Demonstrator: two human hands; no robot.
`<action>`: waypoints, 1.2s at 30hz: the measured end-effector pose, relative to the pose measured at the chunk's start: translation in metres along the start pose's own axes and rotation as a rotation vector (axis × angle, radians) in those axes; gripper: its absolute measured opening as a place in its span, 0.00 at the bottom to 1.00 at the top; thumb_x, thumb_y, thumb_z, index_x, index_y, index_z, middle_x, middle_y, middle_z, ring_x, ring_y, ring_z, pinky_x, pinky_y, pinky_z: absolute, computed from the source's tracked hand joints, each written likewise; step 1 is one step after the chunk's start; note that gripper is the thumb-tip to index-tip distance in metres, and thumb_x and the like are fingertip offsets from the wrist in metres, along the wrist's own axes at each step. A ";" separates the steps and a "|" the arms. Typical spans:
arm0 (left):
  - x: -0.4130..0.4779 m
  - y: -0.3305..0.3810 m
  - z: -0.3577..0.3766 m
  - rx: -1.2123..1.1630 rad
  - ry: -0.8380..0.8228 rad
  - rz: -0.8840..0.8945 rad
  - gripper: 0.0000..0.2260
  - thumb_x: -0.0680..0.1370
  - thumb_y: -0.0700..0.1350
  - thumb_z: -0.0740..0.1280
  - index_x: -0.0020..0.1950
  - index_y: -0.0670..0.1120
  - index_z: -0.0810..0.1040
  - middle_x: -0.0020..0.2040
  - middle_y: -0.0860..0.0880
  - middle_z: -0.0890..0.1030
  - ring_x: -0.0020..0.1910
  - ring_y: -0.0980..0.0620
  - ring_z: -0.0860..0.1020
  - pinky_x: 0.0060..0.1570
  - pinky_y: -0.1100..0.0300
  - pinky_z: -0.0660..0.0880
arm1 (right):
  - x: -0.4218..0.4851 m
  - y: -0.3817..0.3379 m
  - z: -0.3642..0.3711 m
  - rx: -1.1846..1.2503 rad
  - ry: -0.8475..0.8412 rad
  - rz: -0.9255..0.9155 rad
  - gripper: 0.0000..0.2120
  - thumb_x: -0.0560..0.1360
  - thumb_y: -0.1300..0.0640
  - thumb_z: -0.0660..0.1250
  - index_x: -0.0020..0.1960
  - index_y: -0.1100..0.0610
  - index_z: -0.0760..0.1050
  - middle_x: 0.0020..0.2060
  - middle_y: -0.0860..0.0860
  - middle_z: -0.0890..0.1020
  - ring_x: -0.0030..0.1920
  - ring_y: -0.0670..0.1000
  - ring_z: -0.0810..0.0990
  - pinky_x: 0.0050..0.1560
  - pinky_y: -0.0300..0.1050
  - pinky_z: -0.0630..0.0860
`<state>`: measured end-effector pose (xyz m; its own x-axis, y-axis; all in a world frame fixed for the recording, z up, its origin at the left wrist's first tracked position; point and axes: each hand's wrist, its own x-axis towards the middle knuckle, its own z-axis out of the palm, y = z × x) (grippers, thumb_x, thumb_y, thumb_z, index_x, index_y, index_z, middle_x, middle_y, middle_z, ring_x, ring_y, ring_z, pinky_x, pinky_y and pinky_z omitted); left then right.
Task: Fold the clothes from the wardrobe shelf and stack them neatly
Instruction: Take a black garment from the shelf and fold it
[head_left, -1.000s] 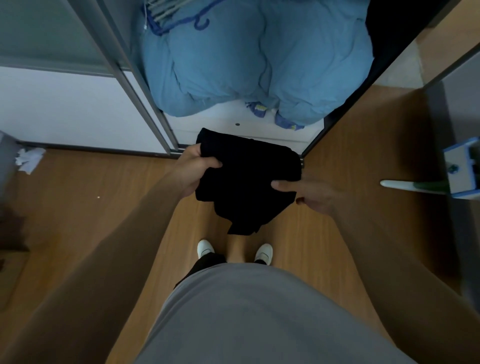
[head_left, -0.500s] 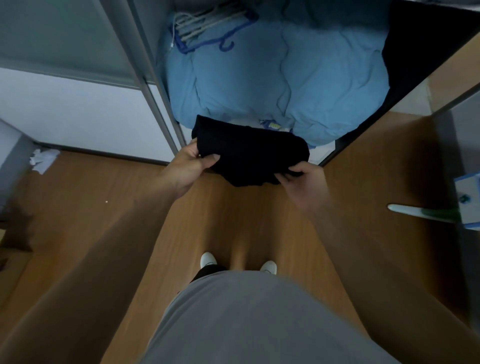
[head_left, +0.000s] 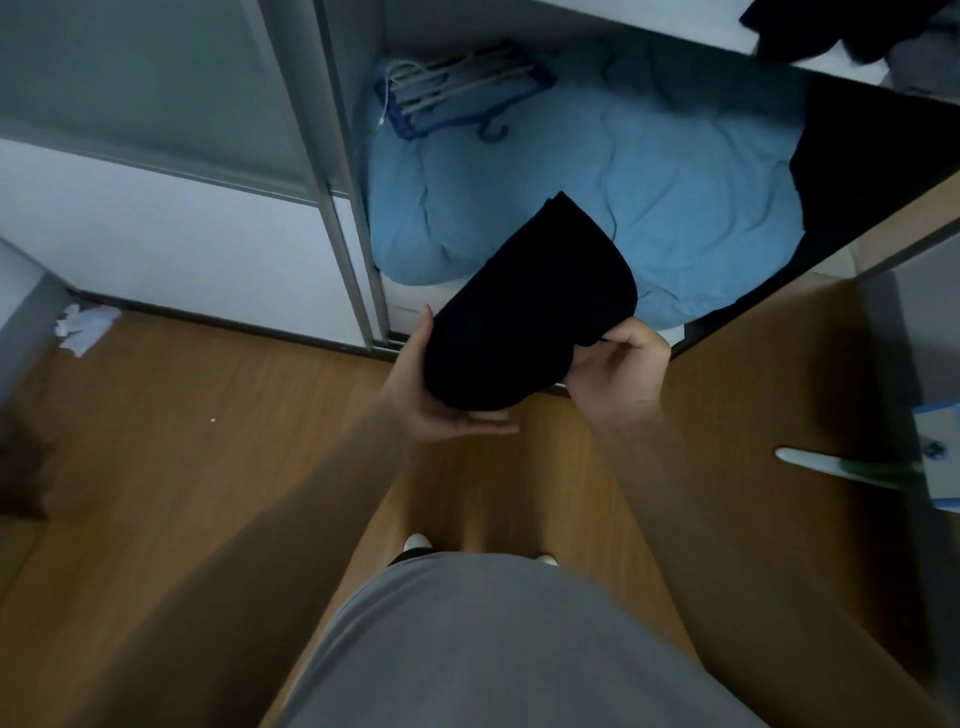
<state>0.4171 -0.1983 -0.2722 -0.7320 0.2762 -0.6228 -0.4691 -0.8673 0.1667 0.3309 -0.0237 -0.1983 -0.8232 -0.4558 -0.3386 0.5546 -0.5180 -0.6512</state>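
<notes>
A folded black garment (head_left: 524, 306) is held in the air in front of the open wardrobe, tilted with its far end up over a blue duvet (head_left: 623, 197). My left hand (head_left: 441, 395) lies under the garment's near end, palm up, thumb against its left side. My right hand (head_left: 618, 369) grips its right near corner with curled fingers. More dark clothes (head_left: 810, 31) lie on a shelf at the top right.
A bundle of hangers (head_left: 457, 88) lies on the duvet. The sliding door frame (head_left: 353, 208) stands left of the opening. Crumpled white paper (head_left: 85, 322) lies on the wooden floor at left. A white-and-green handle (head_left: 841, 467) juts in from the right.
The garment has been folded smaller, lifted and turned lengthwise toward the wardrobe. My left hand slid underneath it; the view tilted up, showing more of the wardrobe inside.
</notes>
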 end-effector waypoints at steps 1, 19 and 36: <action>0.004 -0.003 -0.006 -0.030 -0.051 -0.028 0.47 0.64 0.73 0.72 0.77 0.55 0.61 0.71 0.33 0.68 0.63 0.23 0.73 0.59 0.28 0.71 | 0.001 0.003 0.006 0.015 -0.017 -0.002 0.05 0.63 0.65 0.57 0.34 0.55 0.65 0.29 0.48 0.68 0.34 0.50 0.64 0.39 0.47 0.61; -0.021 0.138 0.058 0.363 0.164 0.503 0.31 0.66 0.48 0.81 0.65 0.45 0.75 0.50 0.46 0.87 0.48 0.46 0.86 0.40 0.54 0.83 | 0.069 -0.047 0.039 -0.163 -0.049 -0.115 0.21 0.80 0.41 0.60 0.46 0.55 0.82 0.44 0.53 0.83 0.51 0.54 0.83 0.58 0.51 0.77; 0.005 0.326 0.248 0.722 0.332 1.029 0.17 0.73 0.55 0.76 0.56 0.47 0.83 0.50 0.47 0.87 0.50 0.48 0.85 0.44 0.57 0.82 | 0.283 -0.192 0.181 -0.514 -0.103 -0.316 0.12 0.76 0.59 0.72 0.60 0.54 0.80 0.52 0.53 0.86 0.52 0.52 0.86 0.56 0.54 0.82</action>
<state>0.1380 -0.3769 -0.0317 -0.8048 -0.5842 -0.1047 -0.0030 -0.1725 0.9850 0.0133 -0.1847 -0.0460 -0.9079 -0.4184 -0.0249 0.1351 -0.2360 -0.9623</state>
